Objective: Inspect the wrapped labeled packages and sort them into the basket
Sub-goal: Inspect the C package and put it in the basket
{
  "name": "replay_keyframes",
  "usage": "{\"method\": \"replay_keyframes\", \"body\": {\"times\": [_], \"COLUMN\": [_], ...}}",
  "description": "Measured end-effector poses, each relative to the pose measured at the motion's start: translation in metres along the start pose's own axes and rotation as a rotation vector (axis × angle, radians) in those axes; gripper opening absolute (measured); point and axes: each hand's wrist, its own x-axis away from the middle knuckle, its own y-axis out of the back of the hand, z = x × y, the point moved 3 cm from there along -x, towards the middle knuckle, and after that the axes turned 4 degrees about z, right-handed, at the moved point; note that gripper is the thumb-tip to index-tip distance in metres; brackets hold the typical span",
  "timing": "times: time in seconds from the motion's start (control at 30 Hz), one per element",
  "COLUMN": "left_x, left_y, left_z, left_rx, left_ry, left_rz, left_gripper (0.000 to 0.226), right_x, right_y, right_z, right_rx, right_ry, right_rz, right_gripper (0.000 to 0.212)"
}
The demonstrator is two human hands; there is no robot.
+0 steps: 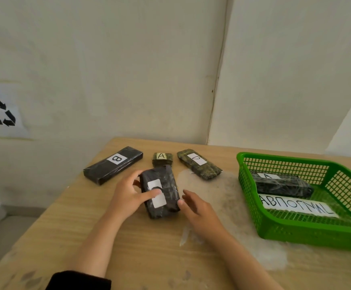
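My left hand (128,192) grips a dark wrapped package (169,185) at the table's middle, thumb across its white label, which hides the letter. My right hand (197,208) sits just right of that package, fingers spread, thumb tip touching its lower right edge. Behind lie a black package labeled B (113,164), a small greenish package labeled A (162,159) and a greenish package labeled D (199,164). A green basket (308,233) stands at the right; inside lie another package labeled A (281,185) and a white hand-lettered paper strip (298,206).
The wooden table (141,248) has a whitish worn patch (254,252) between my right hand and the basket. Walls meet in a corner behind the table. A recycling-symbol sheet (1,111) hangs on the left wall. The table's left edge drops to the floor.
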Motion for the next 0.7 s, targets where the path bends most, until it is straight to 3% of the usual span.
{"method": "replay_keyframes", "body": {"times": [0.1,0.27,0.37,0.5,0.6,0.7], "left_x": [0.005,0.011,0.013,0.018,0.024,0.026], "left_y": [-0.011,-0.032,-0.039,-0.037,-0.045,-0.052], "left_z": [-0.008,-0.025,-0.034,-0.042,-0.041,-0.042], "left_rx": [0.172,0.583,0.710,0.599,0.280,0.124], "left_ry": [-0.083,-0.055,-0.093,-0.253,-0.344,-0.451], "left_rz": [0.075,0.014,0.044,0.034,-0.044,-0.062], "left_gripper": [0.049,0.077,0.042,0.044,0.035,0.040], "right_x": [0.004,0.006,0.008,0.010,0.018,0.022], "right_y": [0.005,0.017,0.020,0.022,0.028,0.037], "right_z": [0.003,0.008,0.012,0.014,0.020,0.026], "right_rx": [-0.330,-0.667,-0.626,-0.394,-0.445,-0.415], "right_ry": [0.038,0.141,0.204,0.291,0.364,0.399], "right_rz": [-0.002,-0.030,-0.020,-0.032,-0.061,-0.143], "right_gripper": [0.046,0.042,0.047,0.062,0.077,0.062]}}
